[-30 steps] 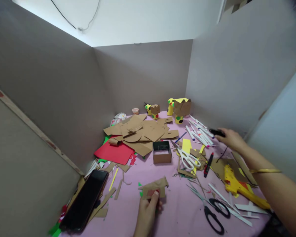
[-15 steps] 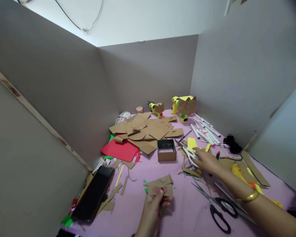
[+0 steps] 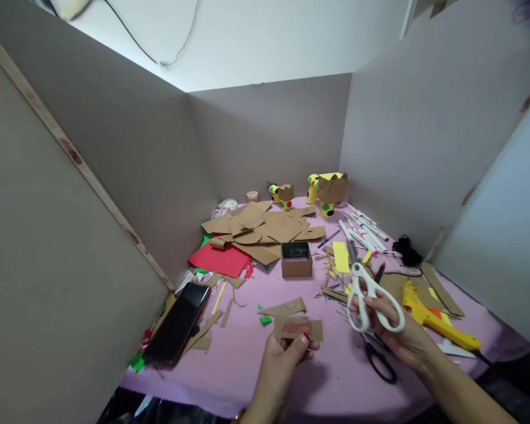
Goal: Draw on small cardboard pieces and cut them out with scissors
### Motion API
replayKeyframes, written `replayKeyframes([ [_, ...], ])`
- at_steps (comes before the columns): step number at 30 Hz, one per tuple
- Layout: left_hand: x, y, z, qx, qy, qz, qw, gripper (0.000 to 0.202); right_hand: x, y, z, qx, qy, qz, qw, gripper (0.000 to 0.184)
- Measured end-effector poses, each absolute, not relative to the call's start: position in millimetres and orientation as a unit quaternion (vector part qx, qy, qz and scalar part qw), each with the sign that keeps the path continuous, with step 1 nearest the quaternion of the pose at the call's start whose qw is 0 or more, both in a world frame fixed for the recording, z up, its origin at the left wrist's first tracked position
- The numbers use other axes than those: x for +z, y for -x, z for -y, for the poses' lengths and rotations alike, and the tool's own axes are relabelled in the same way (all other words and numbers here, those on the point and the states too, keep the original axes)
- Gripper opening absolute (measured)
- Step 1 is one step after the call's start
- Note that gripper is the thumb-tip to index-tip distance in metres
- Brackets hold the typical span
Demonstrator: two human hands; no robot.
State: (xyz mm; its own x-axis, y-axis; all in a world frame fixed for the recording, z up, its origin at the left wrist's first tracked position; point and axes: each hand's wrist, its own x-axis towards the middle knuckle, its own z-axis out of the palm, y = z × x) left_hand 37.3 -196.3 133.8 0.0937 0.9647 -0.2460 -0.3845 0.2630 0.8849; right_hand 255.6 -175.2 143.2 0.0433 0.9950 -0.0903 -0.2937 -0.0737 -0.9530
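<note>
Two grips: both on the person's side of the small box point(image 3: 296, 259).
Left grip point(image 3: 281, 362): clamped on a cardboard piece point(image 3: 301, 328), just in front of the box, above the desk point(image 3: 247, 359).
Right grip point(image 3: 400, 335): closed around white scissors point(image 3: 371, 294), front-right of the box, blades pointing away.
Black scissors point(image 3: 380, 362): on the desk, under that grip.

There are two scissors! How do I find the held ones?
On the pink table, look right of the small cardboard box. The right hand holds the white-handled scissors there, lifted up; the black-handled scissors lie flat beneath them.
</note>
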Motion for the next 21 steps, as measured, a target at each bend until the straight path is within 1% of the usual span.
replayKeyframes([
  [5,128.8,-38.2,215.0,0.512,-0.332,-0.451,0.651,0.047,146.7,-239.3,203.4,0.591,0.432,0.375,0.570,0.034],
  [7,129.9,-40.8,225.0,0.513,-0.336,-0.450,0.649,0.044,144.8,-224.3,221.1,0.593,0.440,0.377,0.559,0.046],
  [9,131.5,-45.2,235.1,0.502,-0.351,-0.440,0.656,0.043,141.4,-209.5,237.5,0.604,0.437,0.381,0.547,0.051],
  [13,132.7,-52.9,252.3,0.463,-0.381,-0.412,0.686,0.045,136.5,-197.0,257.6,0.608,0.400,0.391,0.563,0.052],
  [18,136.6,-45.8,265.4,0.487,-0.334,-0.409,0.696,0.053,137.9,-209.7,272.7,0.599,0.401,0.389,0.574,0.052],
  [21,136.8,-38.9,272.5,0.483,-0.356,-0.426,0.677,0.046,138.0,-214.7,283.3,0.607,0.389,0.398,0.567,0.055],
])
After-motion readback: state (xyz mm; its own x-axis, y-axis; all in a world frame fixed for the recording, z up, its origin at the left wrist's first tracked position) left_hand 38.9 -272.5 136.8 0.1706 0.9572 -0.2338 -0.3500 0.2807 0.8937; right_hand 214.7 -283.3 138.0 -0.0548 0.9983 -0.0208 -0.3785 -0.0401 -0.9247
